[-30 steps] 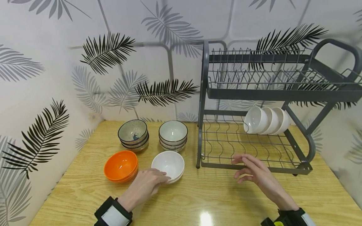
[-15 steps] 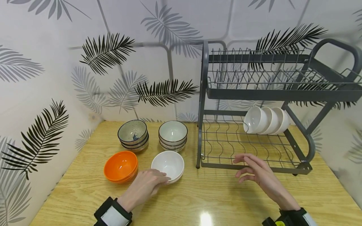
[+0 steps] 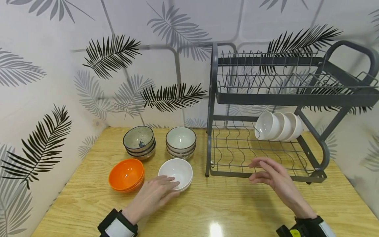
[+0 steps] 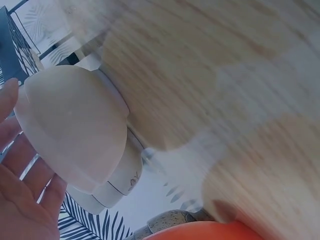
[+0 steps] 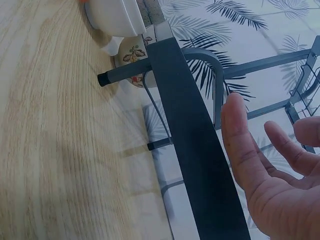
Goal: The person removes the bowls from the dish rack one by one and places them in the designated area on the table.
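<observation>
The left hand [image 3: 154,196] is laid against the near side of the white bowl stack [image 3: 176,172] in the lower middle of the head view, fingers relaxed and fairly flat, touching the rim rather than wrapped around it; the fingertips have crept a bit further round the bowl than half a second ago. In the wrist view the same white bowls [image 4: 75,130] are seen nested just beside the open fingers [image 4: 22,200]. The right hand [image 3: 273,177] is held open and loose, nothing gripped, right at the front bar of the dish rack [image 3: 266,176] at lower right, and it's been shifted slightly up and right since the earlier frame. An orange bowl [image 3: 126,174] is parked just left of the white stack.
</observation>
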Demonstrator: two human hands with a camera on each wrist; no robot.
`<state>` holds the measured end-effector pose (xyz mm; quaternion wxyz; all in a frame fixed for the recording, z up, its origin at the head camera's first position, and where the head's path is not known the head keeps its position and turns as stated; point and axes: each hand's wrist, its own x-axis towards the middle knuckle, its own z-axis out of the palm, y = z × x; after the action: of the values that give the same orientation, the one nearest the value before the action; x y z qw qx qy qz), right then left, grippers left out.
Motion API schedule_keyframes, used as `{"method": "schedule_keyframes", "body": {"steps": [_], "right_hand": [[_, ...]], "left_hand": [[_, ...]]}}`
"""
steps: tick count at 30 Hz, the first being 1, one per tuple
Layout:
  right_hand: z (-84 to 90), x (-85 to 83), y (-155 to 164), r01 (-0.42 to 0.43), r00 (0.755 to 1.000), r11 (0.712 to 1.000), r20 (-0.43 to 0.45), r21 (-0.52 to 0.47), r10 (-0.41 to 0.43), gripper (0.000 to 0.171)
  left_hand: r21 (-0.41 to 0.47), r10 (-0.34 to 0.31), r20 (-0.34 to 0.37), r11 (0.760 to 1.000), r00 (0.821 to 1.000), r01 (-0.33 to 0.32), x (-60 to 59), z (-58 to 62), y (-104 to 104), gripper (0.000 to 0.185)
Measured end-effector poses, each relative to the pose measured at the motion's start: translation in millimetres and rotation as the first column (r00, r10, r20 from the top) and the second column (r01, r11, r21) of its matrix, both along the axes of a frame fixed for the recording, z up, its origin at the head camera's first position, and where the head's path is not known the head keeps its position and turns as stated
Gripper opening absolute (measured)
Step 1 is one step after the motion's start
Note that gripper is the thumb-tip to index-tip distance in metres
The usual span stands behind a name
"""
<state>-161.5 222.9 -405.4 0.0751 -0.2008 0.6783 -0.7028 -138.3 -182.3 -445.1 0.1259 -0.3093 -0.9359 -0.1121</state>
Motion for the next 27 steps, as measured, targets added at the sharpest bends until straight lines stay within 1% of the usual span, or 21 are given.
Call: {"method": "schedule_keyframes", "body": {"steps": [4, 7, 12, 15, 20, 23, 25, 27], "right_hand": [[1.9, -2.0, 2, 0.025, 0.999, 1.000, -0.032, -0.002, -0.025, 0.029], [4.5, -3.7, 3, 0.064, 0.996, 0.998, -0.057, 0.017, -0.063, 0.027], [10.0, -8.7, 8, 0.142, 0.986, 0.987, -0.104, 0.081, -0.133, 0.024], [12.7, -12.6, 10, 0.167, 0.979, 0.980, -0.132, 0.108, -0.152, 0.023], [16.8, -20.1, 13, 0.192, 0.964, 0.977, -0.205, 0.092, -0.170, 0.024], [20.8, -24.3, 14, 0.252, 0.943, 0.956, -0.259, 0.152, -0.208, 0.025], [23.3, -26.7, 14, 0.310, 0.926, 0.924, -0.291, 0.224, -0.240, 0.028], [25.1, -29.5, 15, 0.369, 0.908, 0.881, -0.320, 0.298, -0.272, 0.031]], "left_hand": [[0.030, 0.034, 0.048, 0.999, 0.998, -0.035, 1.0, -0.9, 0, 0.038], [0.051, 0.042, 0.067, 0.998, 0.997, -0.045, 1.3, -1.2, 0, 0.041], [0.080, 0.031, 0.057, 0.996, 0.998, -0.035, 2.1, -1.5, 0, 0.044], [0.101, 0.018, 0.038, 0.995, 0.999, -0.022, 2.4, -2.3, 0, 0.044], [0.134, 0.009, 0.024, 0.991, 1.000, -0.012, 2.3, -4.4, 1, 0.044], [0.149, 0.015, 0.041, 0.989, 0.999, -0.021, 2.5, -5.2, 2, 0.045], [0.159, 0.021, 0.061, 0.987, 0.998, -0.030, 2.9, -5.1, 2, 0.045], [0.166, 0.027, 0.077, 0.985, 0.997, -0.040, 3.4, -4.6, 3, 0.045]]}}
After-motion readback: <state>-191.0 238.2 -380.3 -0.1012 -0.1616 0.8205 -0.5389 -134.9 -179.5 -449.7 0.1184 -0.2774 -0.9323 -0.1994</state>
